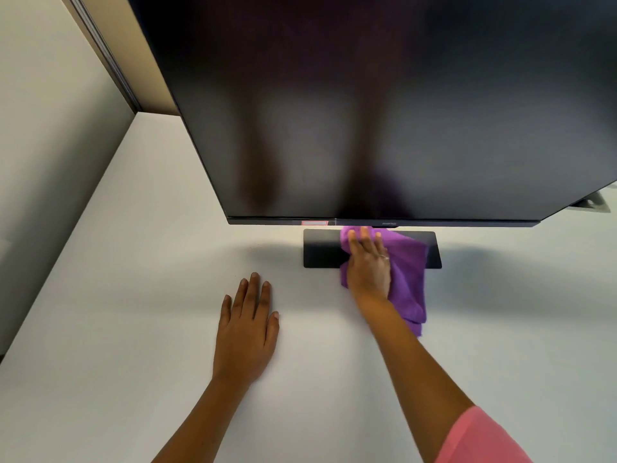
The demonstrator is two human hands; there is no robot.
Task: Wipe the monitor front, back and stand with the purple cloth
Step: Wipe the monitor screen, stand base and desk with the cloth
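The right hand (pixel 367 262), fingers extended flat, presses the purple microfibre cloth (pixel 405 279) onto the flat black rectangular stand base (pixel 322 248) beneath the large black monitor (pixel 367 111). The base's long axis runs left to right; its uncovered portion lies left of the grip. The left hand (pixel 247 332) rests flat on the white bench (pixel 133 295), holding nothing

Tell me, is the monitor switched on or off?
Off, it seems: the monitor screen is dark, showing only dim reflections, while the right hand presses the purple cloth on its stand base.

Right hand (pixel 367 262) flat on purple cloth (pixel 409 279) over monitor stand (pixel 322 248)
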